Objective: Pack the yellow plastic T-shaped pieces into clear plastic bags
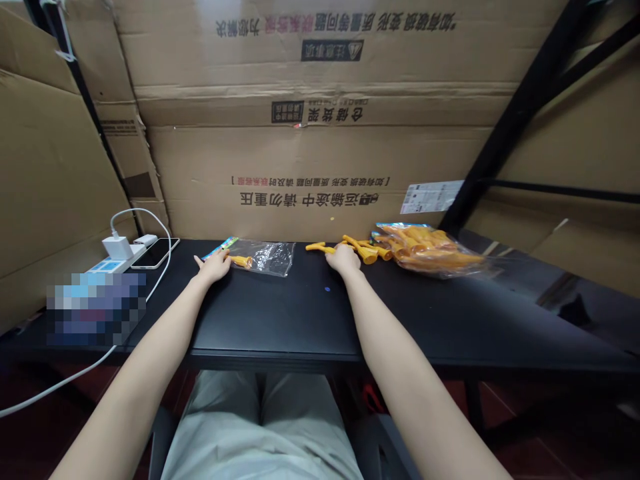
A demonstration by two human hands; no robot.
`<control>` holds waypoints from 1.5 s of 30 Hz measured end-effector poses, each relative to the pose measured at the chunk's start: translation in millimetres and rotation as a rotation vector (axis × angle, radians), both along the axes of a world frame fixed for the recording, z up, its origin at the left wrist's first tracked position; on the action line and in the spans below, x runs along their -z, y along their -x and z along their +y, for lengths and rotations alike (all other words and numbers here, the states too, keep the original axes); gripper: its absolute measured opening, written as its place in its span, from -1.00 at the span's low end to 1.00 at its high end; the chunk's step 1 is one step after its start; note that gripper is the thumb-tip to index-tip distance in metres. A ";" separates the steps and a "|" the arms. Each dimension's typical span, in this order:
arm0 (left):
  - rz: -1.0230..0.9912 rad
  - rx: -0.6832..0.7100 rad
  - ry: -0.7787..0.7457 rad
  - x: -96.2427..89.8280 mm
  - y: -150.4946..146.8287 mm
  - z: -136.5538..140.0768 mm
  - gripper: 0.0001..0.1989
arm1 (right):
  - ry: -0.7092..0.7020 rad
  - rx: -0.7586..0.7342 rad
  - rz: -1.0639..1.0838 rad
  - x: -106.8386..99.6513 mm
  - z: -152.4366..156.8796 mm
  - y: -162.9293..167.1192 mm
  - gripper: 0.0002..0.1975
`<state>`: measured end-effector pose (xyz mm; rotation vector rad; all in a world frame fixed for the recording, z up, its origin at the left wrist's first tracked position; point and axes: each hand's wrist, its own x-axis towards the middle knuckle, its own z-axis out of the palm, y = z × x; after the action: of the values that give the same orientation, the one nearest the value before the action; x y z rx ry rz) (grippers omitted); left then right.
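My left hand [215,265] is closed at the header end of a clear plastic bag [273,257], which lies flat on the black table. One orange horn-shaped piece [243,262] is inside the bag, close to my fingers. Further right, my right hand [344,259] has its fingers closed on an orange horn-shaped piece [316,247], whose thin end sticks out to the left; the rest is hidden under the hand. Right beside that hand lie several more loose orange horn-shaped pieces [369,255], flared at one end.
A full clear bag [433,250] of orange pieces lies at the right on the black table [280,320]. On the left are a power strip with a white charger [117,247], a cable, a phone [156,253] and a blurred-out object [95,308]. Cardboard [310,153] walls the back.
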<state>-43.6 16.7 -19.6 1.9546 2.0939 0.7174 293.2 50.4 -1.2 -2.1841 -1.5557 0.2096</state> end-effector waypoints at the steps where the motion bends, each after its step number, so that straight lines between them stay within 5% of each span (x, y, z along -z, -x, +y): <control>1: 0.002 0.000 0.000 0.5 0.4 0.5 -0.60 | -0.067 -0.024 0.017 -3.2 -1.4 2.7 -0.65; 6: 0.017 0.007 0.008 1.3 1.9 1.7 -0.59 | -0.398 -0.321 0.146 -18.3 -8.5 10.7 -0.70; 11: 0.061 0.003 0.030 -0.3 0.5 0.6 -0.58 | -0.132 -0.580 0.144 -32.9 -26.2 19.6 -0.76; 17: 0.169 -0.013 0.066 -2.1 -0.8 -0.1 -0.56 | -0.058 -0.611 -0.005 -32.5 -37.0 42.6 -0.78; 24: 0.264 0.125 0.124 -8.7 -2.3 0.2 -0.52 | -0.026 -0.519 0.391 -6.2 -40.6 86.7 -0.76; 28: 0.319 0.166 0.115 -11.7 -5.1 -1.3 -0.50 | 0.005 -0.591 0.527 10.1 -37.2 101.2 -0.76; 35: 0.445 0.273 0.118 -28.5 -17.6 -16.2 -0.53 | -0.137 -0.821 0.088 9.0 -37.6 98.9 -0.88; 40: 0.454 0.258 0.056 -32.2 -30.2 -25.2 -0.60 | -0.099 -0.651 -0.109 1.8 -44.6 98.1 -0.82; 45: 0.275 0.195 -0.078 -13.8 -37.5 -17.4 -0.61 | -0.014 -0.537 -0.146 1.8 -45.1 99.7 -0.77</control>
<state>-6.1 -0.7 -5.8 2.3783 2.0029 0.5241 193.6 5.3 -3.0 -1.7579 -2.1954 0.2044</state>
